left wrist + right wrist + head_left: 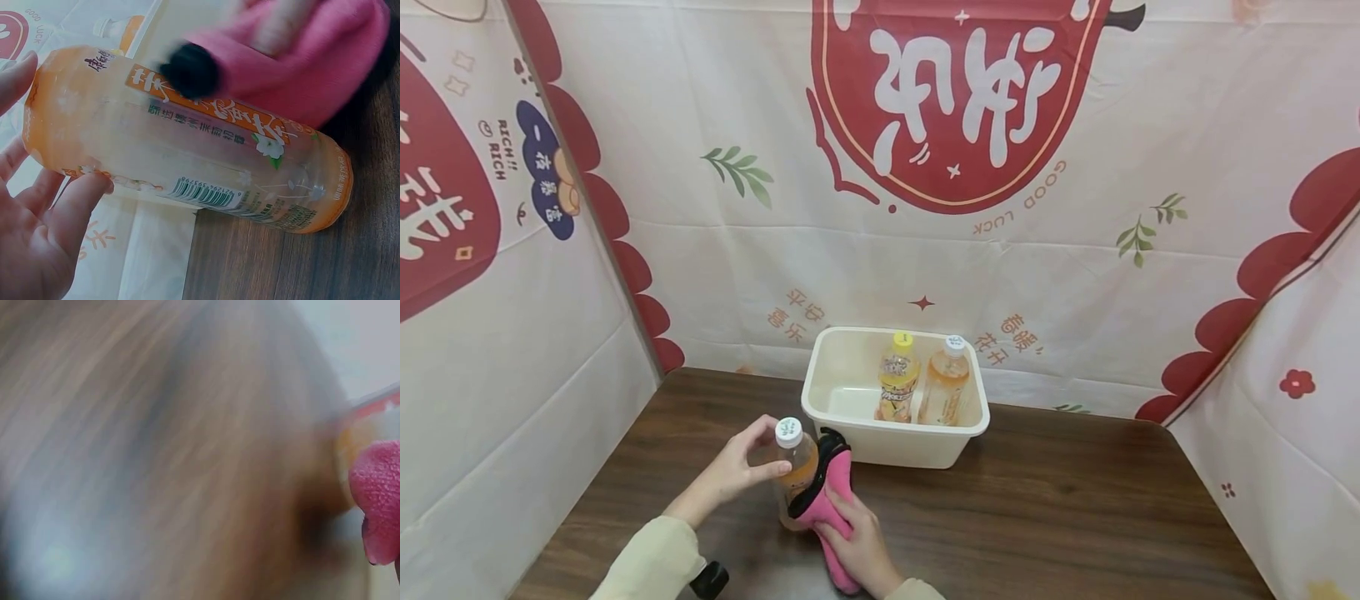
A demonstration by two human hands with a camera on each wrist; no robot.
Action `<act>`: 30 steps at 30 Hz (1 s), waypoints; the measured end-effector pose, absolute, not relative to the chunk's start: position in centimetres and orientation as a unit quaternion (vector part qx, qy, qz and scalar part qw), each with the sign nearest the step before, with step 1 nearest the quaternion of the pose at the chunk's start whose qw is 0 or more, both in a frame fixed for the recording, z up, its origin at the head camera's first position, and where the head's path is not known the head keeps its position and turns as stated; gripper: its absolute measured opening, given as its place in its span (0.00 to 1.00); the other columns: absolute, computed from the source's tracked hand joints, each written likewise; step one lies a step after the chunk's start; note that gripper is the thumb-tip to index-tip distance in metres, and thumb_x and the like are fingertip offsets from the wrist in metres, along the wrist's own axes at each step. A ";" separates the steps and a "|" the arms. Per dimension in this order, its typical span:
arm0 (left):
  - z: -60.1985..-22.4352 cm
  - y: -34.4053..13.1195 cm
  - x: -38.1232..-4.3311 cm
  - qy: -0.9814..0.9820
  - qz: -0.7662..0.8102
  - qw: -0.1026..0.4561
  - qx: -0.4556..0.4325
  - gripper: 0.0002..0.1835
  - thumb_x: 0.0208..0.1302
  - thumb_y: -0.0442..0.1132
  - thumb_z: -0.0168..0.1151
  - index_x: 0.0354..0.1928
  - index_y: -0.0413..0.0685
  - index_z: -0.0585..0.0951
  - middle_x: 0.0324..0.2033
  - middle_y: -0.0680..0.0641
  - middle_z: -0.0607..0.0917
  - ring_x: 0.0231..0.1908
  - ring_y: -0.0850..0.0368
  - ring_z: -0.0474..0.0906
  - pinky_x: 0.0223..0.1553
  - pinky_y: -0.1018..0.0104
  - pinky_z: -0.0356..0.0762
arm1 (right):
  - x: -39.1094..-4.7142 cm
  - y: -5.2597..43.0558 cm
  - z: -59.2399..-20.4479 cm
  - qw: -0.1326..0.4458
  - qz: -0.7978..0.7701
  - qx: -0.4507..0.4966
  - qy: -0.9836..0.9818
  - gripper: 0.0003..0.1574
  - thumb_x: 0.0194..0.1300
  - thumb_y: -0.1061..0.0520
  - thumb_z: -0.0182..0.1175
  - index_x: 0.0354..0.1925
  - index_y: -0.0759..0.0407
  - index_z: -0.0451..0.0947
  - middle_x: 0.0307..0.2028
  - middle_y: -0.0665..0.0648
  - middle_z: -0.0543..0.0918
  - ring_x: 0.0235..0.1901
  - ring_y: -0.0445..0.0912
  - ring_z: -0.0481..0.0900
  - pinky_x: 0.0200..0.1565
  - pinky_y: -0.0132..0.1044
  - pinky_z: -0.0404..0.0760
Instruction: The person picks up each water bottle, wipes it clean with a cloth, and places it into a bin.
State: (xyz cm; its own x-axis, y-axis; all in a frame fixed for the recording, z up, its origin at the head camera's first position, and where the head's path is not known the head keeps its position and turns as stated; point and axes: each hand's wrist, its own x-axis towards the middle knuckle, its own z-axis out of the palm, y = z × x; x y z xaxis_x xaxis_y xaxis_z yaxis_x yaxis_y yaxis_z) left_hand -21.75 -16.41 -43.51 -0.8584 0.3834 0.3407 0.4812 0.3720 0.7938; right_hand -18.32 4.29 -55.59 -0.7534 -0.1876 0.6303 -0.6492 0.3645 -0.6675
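Note:
My left hand (pixel 737 462) grips a clear plastic drink bottle (pixel 801 471) near its shoulder, thumb on one side and fingers on the other. The bottle has a white cap, an orange label and a barcode, and stands near the table's front middle. In my right hand (pixel 867 546) is a pink cloth (pixel 837 479) with a black edge, pressed against the bottle's right side. The left wrist view has the cloth (pixel 325 56), blurred, over the label of the bottle (pixel 187 150). Only a bit of cloth (pixel 378 481) shows in the right wrist view, which is mostly blurred.
A cream plastic bin (pixel 902 446) stands behind the hands, close to the back wall. Inside it on the right are a yellow-capped bottle (pixel 897 387) and a white-capped bottle (pixel 945 387). Printed fabric walls (pixel 925 267) enclose the dark wooden table (pixel 1075 500).

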 end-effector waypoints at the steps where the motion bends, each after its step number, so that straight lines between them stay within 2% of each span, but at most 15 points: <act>1: -43.4 -16.5 -21.8 -0.826 -0.495 0.053 -0.263 0.18 0.51 0.35 0.66 0.43 0.43 0.72 0.38 0.49 0.79 0.42 0.64 0.73 0.48 0.60 0.73 | -18.4 4.0 -54.9 0.237 0.503 0.260 -0.789 0.29 0.47 0.63 0.68 0.51 0.64 0.76 0.50 0.60 0.79 0.46 0.49 0.79 0.48 0.30 0.75; 5: -43.2 -16.9 -21.9 -0.823 -0.494 0.071 -0.270 0.18 0.51 0.34 0.67 0.43 0.43 0.72 0.37 0.50 0.79 0.41 0.65 0.73 0.47 0.62 0.73 | -17.9 3.1 -50.3 0.262 0.518 0.256 -0.773 0.30 0.44 0.68 0.68 0.50 0.70 0.75 0.46 0.63 0.80 0.41 0.49 0.79 0.43 0.32 0.78; 10: -43.3 -17.1 -21.5 -0.819 -0.496 0.076 -0.279 0.18 0.50 0.34 0.67 0.43 0.44 0.72 0.36 0.51 0.79 0.40 0.66 0.73 0.46 0.65 0.74 | -17.1 2.7 -45.8 0.279 0.517 0.272 -0.762 0.30 0.44 0.70 0.67 0.50 0.72 0.74 0.44 0.66 0.80 0.38 0.47 0.79 0.42 0.26 0.76; 13: -43.3 -16.8 -21.4 -0.814 -0.495 0.077 -0.293 0.18 0.50 0.34 0.67 0.43 0.43 0.72 0.36 0.50 0.79 0.40 0.66 0.73 0.47 0.64 0.74 | -17.2 2.7 -44.4 0.282 0.514 0.283 -0.759 0.30 0.44 0.71 0.67 0.49 0.73 0.74 0.43 0.67 0.80 0.37 0.47 0.79 0.40 0.27 0.77; 17: -43.6 -16.5 -21.7 -0.809 -0.494 0.088 -0.306 0.18 0.50 0.32 0.66 0.42 0.42 0.72 0.36 0.48 0.79 0.40 0.66 0.73 0.48 0.64 0.74 | -17.7 2.8 -42.6 0.254 0.524 0.292 -0.759 0.29 0.47 0.70 0.66 0.50 0.73 0.73 0.44 0.67 0.79 0.37 0.48 0.79 0.39 0.33 0.79; 23: -43.8 -16.3 -22.2 -0.807 -0.499 0.077 -0.305 0.18 0.49 0.30 0.66 0.42 0.40 0.71 0.35 0.46 0.79 0.40 0.65 0.73 0.48 0.64 0.73 | -17.9 2.9 -42.8 0.254 0.527 0.290 -0.757 0.30 0.46 0.71 0.66 0.50 0.75 0.72 0.45 0.70 0.78 0.39 0.52 0.79 0.41 0.36 0.80; 27: -43.4 -16.4 -22.3 -0.814 -0.501 0.062 -0.287 0.18 0.51 0.33 0.66 0.43 0.40 0.71 0.37 0.46 0.79 0.41 0.61 0.73 0.49 0.57 0.73 | -17.9 2.8 -44.6 0.244 0.544 0.266 -0.758 0.30 0.46 0.71 0.66 0.51 0.74 0.72 0.47 0.70 0.77 0.41 0.51 0.78 0.44 0.30 0.77; 30: -43.3 -16.7 -22.1 -0.828 -0.497 0.037 -0.256 0.19 0.53 0.37 0.66 0.45 0.43 0.71 0.40 0.47 0.78 0.44 0.56 0.72 0.50 0.51 0.71 | -17.6 2.6 -46.3 0.236 0.556 0.247 -0.758 0.30 0.44 0.72 0.67 0.49 0.75 0.73 0.44 0.70 0.79 0.39 0.47 0.78 0.42 0.26 0.76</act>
